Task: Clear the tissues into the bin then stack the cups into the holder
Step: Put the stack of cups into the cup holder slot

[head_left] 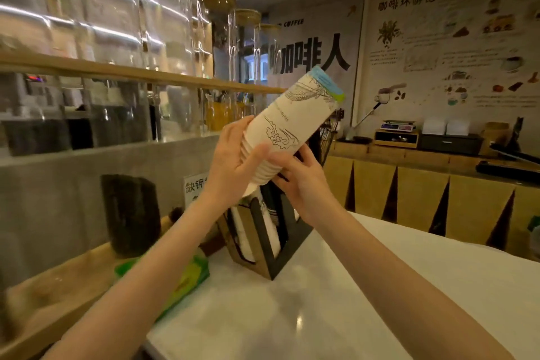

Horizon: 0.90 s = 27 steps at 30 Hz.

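Note:
A nested stack of white paper cups (295, 120) with line drawings and a blue-green band at the top end is held tilted, its rims pointing down-left, just above the black and wood cup holder (280, 240). My left hand (233, 164) grips the rim end of the stack from the left. My right hand (304, 178) holds the stack's lower edge from the right. More white cups sit inside the holder, partly hidden by its frame. No tissues or bin are visible.
The holder stands on a white counter (336, 301). A green packet (190, 278) lies left of it beside a wooden ledge. A dark bag (131, 213) and a small sign (194, 188) stand behind. Tall glass jars (163, 44) line the shelf above.

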Each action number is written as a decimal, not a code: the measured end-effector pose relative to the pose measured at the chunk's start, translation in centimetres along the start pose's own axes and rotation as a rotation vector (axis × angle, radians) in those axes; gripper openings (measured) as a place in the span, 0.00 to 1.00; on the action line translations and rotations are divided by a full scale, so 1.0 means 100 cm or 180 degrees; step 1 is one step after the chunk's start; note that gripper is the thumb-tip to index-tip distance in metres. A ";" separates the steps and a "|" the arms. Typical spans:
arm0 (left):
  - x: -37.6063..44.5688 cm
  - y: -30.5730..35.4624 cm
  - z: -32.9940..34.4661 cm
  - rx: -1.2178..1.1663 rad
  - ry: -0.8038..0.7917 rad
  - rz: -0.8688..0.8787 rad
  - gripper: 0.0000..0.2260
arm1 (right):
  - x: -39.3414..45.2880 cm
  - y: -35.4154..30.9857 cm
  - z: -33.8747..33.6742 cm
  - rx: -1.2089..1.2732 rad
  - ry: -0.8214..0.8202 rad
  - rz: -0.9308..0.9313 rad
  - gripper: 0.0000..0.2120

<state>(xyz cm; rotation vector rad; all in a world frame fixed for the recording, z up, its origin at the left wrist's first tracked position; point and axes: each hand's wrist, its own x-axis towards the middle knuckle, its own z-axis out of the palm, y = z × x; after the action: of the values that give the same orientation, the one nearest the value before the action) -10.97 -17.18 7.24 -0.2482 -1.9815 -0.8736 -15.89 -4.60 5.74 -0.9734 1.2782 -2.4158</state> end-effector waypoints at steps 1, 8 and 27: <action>0.003 -0.007 -0.005 -0.0092 -0.0033 -0.0020 0.30 | 0.005 0.000 0.006 -0.0089 -0.0017 -0.0057 0.23; -0.007 -0.048 -0.016 -0.0817 -0.0504 -0.0572 0.19 | 0.020 0.029 0.018 -0.1163 0.0302 -0.0085 0.29; -0.036 -0.065 -0.017 -0.0615 -0.0632 -0.1168 0.27 | -0.002 0.079 -0.007 -0.1520 0.0375 0.1140 0.22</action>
<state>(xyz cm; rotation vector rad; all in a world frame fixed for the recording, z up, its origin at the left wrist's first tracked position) -10.98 -22.44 1.77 -0.0826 -2.1657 -1.3221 -16.91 -8.74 -0.98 -0.6323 1.9391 -1.9582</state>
